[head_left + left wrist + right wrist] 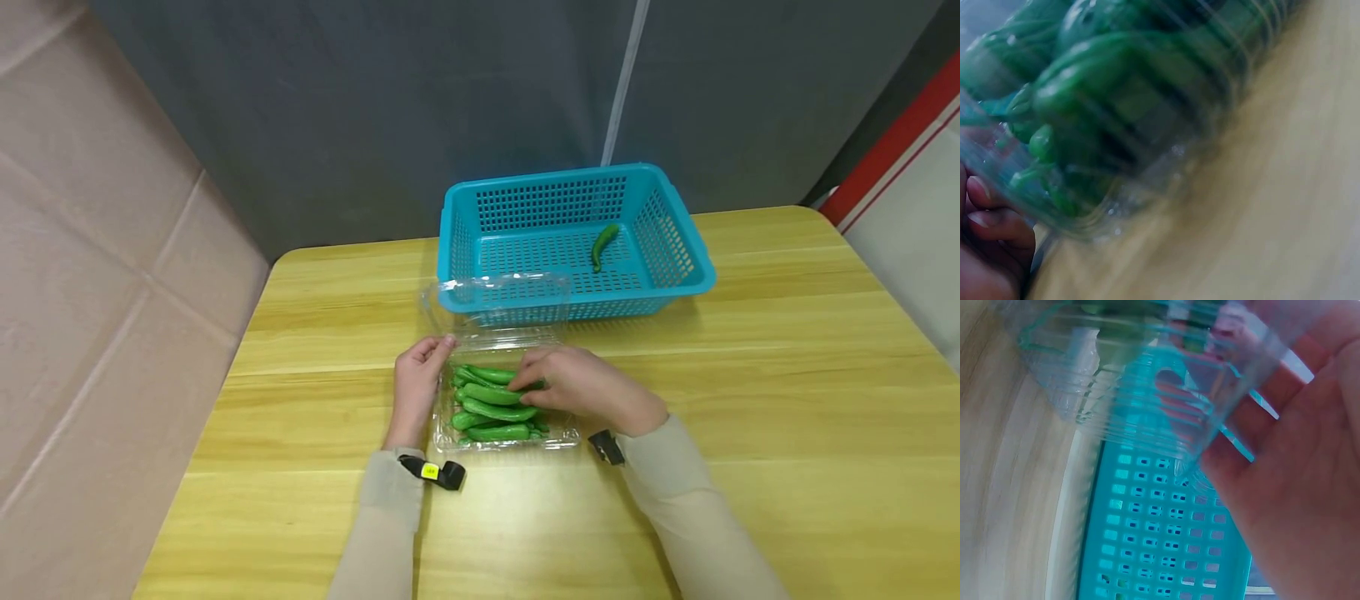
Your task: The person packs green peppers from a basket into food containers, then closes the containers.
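A clear plastic clamshell box (558,440) stands on the table, its lid (510,337) tipped back against the basket's front. Several green peppers (497,412) lie side by side in it. My left hand (417,379) pinches the box's left rim near the hinge; in the left wrist view its curled fingers (1007,228) are beside the wall. My right hand (581,383) reaches in over the right side, thumb and fingers about the end of a pepper near the back. Through the plastic, the right wrist view shows those fingertips blurred.
Behind the box stands a blue perforated basket (697,279), one curved green pepper (603,247) on its floor. The wooden table (300,467) ends at a dark grey curtain (337,125). A pale tiled wall (90,250) is to the left.
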`<state>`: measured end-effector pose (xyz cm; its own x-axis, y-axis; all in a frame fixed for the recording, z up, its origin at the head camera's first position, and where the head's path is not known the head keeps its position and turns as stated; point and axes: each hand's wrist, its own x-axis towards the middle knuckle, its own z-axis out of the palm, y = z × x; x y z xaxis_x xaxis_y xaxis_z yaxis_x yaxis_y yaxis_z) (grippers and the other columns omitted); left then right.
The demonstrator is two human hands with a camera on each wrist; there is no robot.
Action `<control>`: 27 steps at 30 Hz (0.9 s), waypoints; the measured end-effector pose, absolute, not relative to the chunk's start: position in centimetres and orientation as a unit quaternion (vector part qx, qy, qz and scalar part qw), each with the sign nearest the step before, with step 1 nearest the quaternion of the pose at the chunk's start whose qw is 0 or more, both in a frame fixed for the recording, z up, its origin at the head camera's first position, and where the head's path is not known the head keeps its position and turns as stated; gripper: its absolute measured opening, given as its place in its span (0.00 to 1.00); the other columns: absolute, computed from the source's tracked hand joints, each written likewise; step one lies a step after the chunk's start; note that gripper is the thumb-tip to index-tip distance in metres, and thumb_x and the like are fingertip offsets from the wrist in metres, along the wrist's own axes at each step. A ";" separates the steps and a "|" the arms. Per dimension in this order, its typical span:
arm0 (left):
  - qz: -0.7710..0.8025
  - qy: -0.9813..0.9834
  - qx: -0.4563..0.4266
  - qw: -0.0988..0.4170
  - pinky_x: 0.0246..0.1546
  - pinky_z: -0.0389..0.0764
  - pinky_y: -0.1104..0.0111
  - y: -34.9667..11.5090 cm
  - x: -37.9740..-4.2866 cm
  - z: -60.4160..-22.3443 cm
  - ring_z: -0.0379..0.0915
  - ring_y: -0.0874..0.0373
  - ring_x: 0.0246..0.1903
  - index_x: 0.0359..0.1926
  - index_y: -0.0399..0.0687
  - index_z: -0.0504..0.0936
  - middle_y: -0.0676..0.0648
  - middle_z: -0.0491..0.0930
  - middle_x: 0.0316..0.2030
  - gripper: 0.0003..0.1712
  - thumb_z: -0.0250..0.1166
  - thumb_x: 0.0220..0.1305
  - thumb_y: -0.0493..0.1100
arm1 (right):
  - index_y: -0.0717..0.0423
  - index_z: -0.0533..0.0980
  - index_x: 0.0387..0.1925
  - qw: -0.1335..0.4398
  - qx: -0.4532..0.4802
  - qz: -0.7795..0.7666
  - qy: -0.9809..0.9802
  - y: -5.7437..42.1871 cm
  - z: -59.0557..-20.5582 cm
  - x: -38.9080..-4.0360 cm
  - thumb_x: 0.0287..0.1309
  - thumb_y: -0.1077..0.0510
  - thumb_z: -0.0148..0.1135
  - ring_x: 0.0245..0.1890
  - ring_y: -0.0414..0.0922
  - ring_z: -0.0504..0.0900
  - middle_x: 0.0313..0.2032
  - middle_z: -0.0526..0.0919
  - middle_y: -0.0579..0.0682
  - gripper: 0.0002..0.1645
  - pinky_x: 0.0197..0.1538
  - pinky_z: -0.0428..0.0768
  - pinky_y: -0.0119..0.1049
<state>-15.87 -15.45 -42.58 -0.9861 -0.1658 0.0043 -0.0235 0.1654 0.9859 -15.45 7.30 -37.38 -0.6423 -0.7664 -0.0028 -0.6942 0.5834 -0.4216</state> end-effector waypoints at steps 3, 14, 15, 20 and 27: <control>-0.644 -0.761 0.061 0.054 0.09 0.57 0.74 -15.4 -15.9 -42.6 0.53 0.66 0.08 0.38 0.38 0.81 0.54 0.62 0.10 0.19 0.60 0.59 0.51 | 0.45 0.79 0.44 0.102 -0.408 -0.187 0.888 7.2 -37.5 -15.4 0.51 0.50 0.62 0.47 0.42 0.74 0.45 0.78 0.43 0.16 0.52 0.71 0.40; -0.644 -0.760 0.055 0.060 0.08 0.56 0.74 -15.4 -16.0 -42.7 0.53 0.66 0.07 0.37 0.38 0.81 0.53 0.63 0.10 0.18 0.60 0.59 0.49 | 0.44 0.79 0.44 0.118 -0.387 -0.176 0.897 6.9 -37.6 -15.3 0.52 0.50 0.61 0.52 0.47 0.71 0.50 0.76 0.48 0.15 0.55 0.67 0.46; -0.646 -0.759 0.055 0.060 0.08 0.56 0.74 -15.4 -16.0 -42.7 0.53 0.66 0.07 0.38 0.37 0.81 0.53 0.63 0.10 0.17 0.60 0.59 0.49 | 0.43 0.79 0.44 0.114 -0.387 -0.174 0.898 6.8 -37.6 -15.3 0.52 0.50 0.62 0.51 0.46 0.72 0.49 0.76 0.48 0.15 0.55 0.67 0.45; -0.647 -0.758 0.056 0.060 0.08 0.56 0.74 -15.4 -16.0 -42.7 0.53 0.66 0.07 0.38 0.37 0.81 0.52 0.63 0.10 0.17 0.60 0.59 0.49 | 0.43 0.80 0.42 0.097 -0.390 -0.165 0.901 6.6 -37.8 -15.2 0.51 0.51 0.63 0.46 0.43 0.74 0.43 0.77 0.43 0.14 0.51 0.70 0.41; -0.649 -0.757 0.060 0.059 0.08 0.57 0.74 -15.4 -15.9 -42.6 0.54 0.66 0.08 0.38 0.37 0.81 0.52 0.64 0.10 0.18 0.60 0.59 0.49 | 0.45 0.80 0.42 0.096 -0.391 -0.152 0.903 6.3 -37.9 -15.2 0.52 0.50 0.62 0.50 0.46 0.72 0.46 0.77 0.46 0.14 0.55 0.66 0.44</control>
